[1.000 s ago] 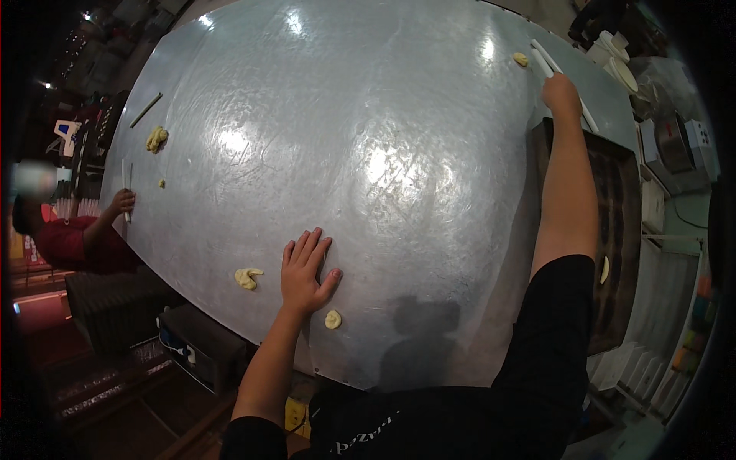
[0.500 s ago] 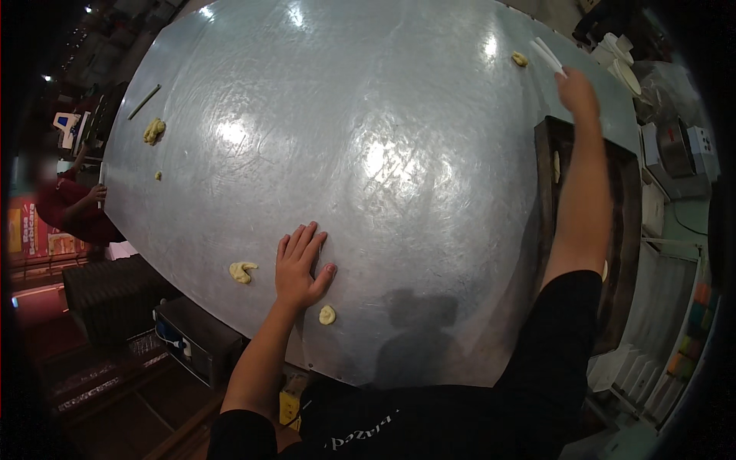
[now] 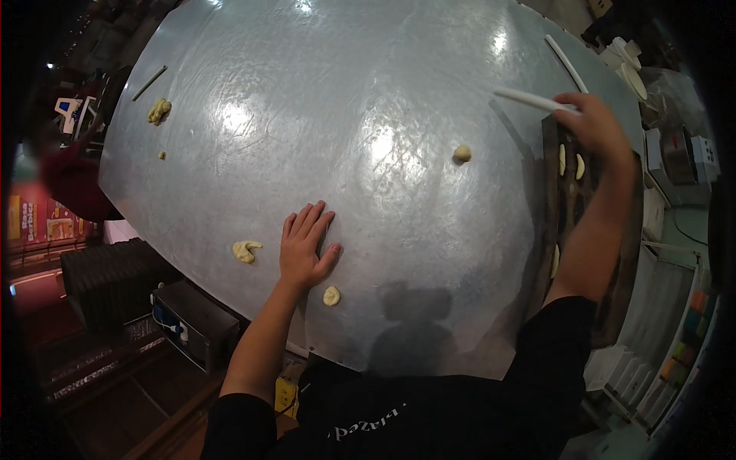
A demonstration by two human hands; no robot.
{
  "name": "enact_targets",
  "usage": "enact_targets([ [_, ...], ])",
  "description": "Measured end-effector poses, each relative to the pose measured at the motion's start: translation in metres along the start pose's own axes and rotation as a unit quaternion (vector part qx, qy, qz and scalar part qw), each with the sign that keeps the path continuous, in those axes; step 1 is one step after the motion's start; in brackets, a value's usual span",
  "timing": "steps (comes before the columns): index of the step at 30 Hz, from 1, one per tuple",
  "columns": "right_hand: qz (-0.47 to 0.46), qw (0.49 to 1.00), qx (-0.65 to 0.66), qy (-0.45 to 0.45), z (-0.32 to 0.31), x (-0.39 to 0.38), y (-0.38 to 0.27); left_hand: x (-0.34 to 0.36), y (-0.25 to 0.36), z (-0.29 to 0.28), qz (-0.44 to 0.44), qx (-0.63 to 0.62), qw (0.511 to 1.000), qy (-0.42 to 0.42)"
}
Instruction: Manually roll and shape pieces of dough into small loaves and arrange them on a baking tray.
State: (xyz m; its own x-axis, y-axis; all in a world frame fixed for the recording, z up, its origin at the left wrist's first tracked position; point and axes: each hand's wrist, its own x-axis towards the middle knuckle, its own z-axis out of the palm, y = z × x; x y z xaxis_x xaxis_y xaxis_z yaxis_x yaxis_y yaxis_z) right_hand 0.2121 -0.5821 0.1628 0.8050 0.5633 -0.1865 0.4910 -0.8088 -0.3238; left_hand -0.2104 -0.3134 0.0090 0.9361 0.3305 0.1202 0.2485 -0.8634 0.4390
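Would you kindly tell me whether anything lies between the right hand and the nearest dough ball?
Only the left rim of the dark tray lies between the right hand and the dough ball; the hand appears raised above that rim, so it likely blocks nothing.

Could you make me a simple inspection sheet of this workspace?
Surface: metal tabletop, shiny and scratched.
Job's things: dough ball on the tabletop; shaped dough pieces in a dark tray at right.
Clutter: dark rod and dough lump, far left; loose white rod, far right.
Grips: left hand spread palm-down, holding nothing; right hand closed around another white rod.
Cables: white cable beside the black box.
Surroundings: blurred person in red, left.
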Motion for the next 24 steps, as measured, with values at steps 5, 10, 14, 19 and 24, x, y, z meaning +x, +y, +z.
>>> enact_targets([
  [5,-0.076,0.996,0.027,-0.039,0.059,-0.063,-0.031,-0.005,-0.002,-0.002,-0.002,0.009,1.0,0.017],
  [10,-0.088,0.978,0.082,-0.168,0.035,-0.146,-0.045,-0.003,-0.007,0.001,0.002,-0.012,1.0,0.021],
  [14,-0.022,0.963,0.241,-0.122,0.047,-0.197,-0.04,-0.012,-0.012,0.0,0.025,-0.051,0.997,0.059],
  [19,0.052,0.874,0.477,-0.082,0.146,-0.268,-0.055,-0.063,-0.006,-0.01,0.035,-0.215,0.975,0.041],
  [24,0.062,0.95,0.275,-0.135,0.224,-0.325,-0.171,-0.097,0.014,-0.043,0.135,-0.12,0.973,0.146],
])
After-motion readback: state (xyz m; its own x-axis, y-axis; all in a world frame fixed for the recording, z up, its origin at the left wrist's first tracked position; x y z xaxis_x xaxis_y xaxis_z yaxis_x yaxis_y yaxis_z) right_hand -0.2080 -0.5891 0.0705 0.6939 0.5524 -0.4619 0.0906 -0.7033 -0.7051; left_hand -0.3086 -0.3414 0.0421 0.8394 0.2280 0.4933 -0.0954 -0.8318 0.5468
